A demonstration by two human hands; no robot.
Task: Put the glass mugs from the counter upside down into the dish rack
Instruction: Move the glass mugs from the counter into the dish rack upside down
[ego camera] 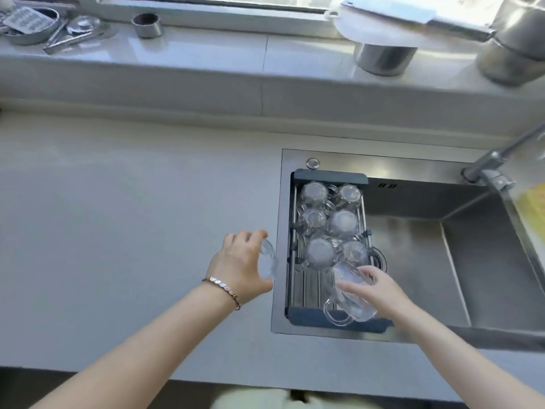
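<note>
A dark-framed dish rack (330, 175) sits across the left end of the sink. Several glass mugs (343, 224) stand upside down in its far and middle rows. My right hand (383, 290) grips another glass mug (351, 296), tilted on its side, low over the rack's near end, its handle pointing toward me. My left hand (240, 264) holds a second glass mug (269, 259) above the counter, just left of the sink's rim. A bracelet circles my left wrist.
The steel sink basin (413, 261) lies right of the rack, with a faucet (495, 166) at its far right. A grey counter (118, 231) stretches left. The window ledge carries a metal cup (147, 25), utensils (44, 28) and steel pots (383, 57).
</note>
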